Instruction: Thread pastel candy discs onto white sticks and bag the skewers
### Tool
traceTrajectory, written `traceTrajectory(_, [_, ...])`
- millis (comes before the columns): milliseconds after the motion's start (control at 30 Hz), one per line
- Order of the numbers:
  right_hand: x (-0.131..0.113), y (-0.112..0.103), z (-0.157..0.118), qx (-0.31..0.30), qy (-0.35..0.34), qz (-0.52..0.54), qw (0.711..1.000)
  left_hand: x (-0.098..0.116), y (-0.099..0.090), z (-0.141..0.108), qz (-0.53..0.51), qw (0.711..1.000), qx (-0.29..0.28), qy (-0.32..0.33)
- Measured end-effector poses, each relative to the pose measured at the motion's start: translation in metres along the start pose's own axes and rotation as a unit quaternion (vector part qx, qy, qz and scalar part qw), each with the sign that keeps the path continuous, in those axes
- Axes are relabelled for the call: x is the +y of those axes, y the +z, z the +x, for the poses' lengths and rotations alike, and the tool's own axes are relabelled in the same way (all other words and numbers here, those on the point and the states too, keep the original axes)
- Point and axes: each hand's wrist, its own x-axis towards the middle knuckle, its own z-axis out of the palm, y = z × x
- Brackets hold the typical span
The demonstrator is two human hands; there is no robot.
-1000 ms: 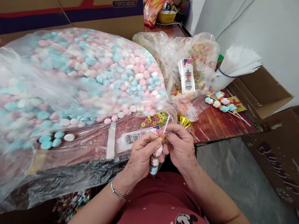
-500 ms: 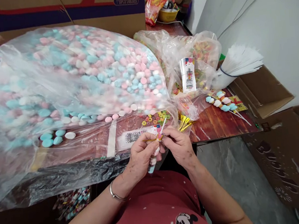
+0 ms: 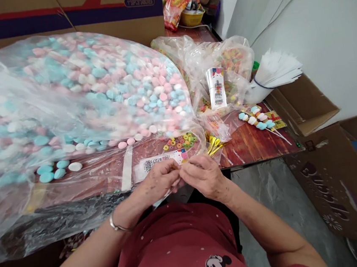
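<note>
My left hand, with a silver bangle at the wrist, is closed around a marshmallow skewer in a clear sleeve. Only a pale blue-white end of the skewer shows below the fingers. Pressed fingertip to fingertip against it, my right hand is closed at the skewer's neck on a gold twist tie, mostly hidden by the fingers. Just beyond the hands lie a printed clear sleeve, several fruit-coloured ring candies and a bunch of gold twist ties.
A large clear bag of pink, blue and white marshmallows covers the left of the table. Finished skewers, a stack of printed sleeves and a tub of white sticks stand right. Open cardboard boxes flank the table edge.
My hands have closed in together and turned, so the skewer, its white stick and the gold tie that showed between them are now mostly covered. The view has shifted slightly.
</note>
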Motion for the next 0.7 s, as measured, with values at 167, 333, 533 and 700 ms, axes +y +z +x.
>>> traceTrajectory(167, [0.004, -0.020, 0.013, -0.157, -0.105, 0.073, 0.979, 0.011, -0.019, 0.007, 0.109, 0.956, -0.241, -0.123])
traceTrajectory(333, [0.002, -0.028, 0.021, -0.176, -0.128, 0.067, 0.974, 0.015, -0.020, 0.010, 0.119, 0.936, -0.296, -0.148])
traceTrajectory(533, [-0.012, -0.017, 0.015, -0.149, -0.057, -0.060, 0.985, 0.023, -0.012, 0.002, 0.267, 0.949, -0.156, -0.053])
traceTrajectory(700, [-0.007, 0.013, 0.018, -0.060, 0.133, -0.153, 0.977, 0.012, 0.004, 0.006, 0.473, 0.831, 0.180, 0.232])
